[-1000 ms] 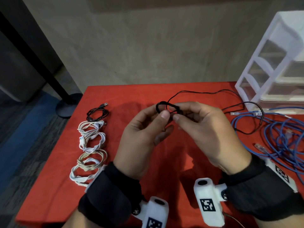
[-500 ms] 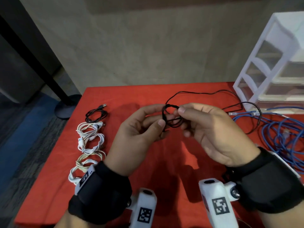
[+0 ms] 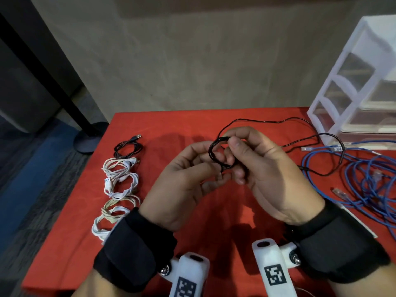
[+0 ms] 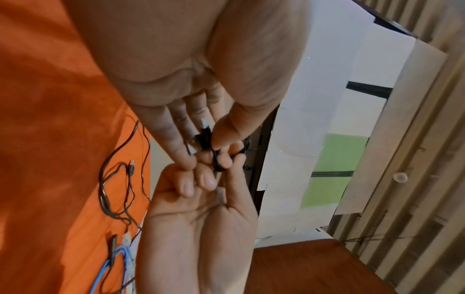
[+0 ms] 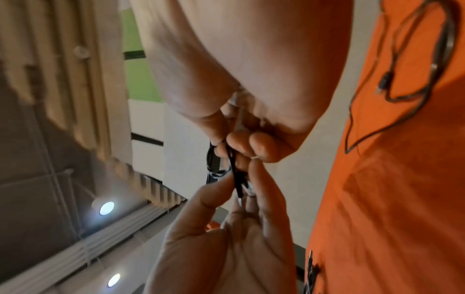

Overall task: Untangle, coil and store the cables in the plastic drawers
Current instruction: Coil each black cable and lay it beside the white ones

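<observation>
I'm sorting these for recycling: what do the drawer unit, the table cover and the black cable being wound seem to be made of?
Drawer unit: seemingly plastic, white frame with clear glossy walls you can see through.
Table cover: probably cloth, matte red, with soft shading and no glare.
Black cable: apparently a thin rubber or plastic jacket, bending easily into small loops that the left hand and right hand pinch.

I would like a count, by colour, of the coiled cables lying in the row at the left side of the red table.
Black coil: 1
White coils: 3
Beige coil: 1
Total: 5
</observation>
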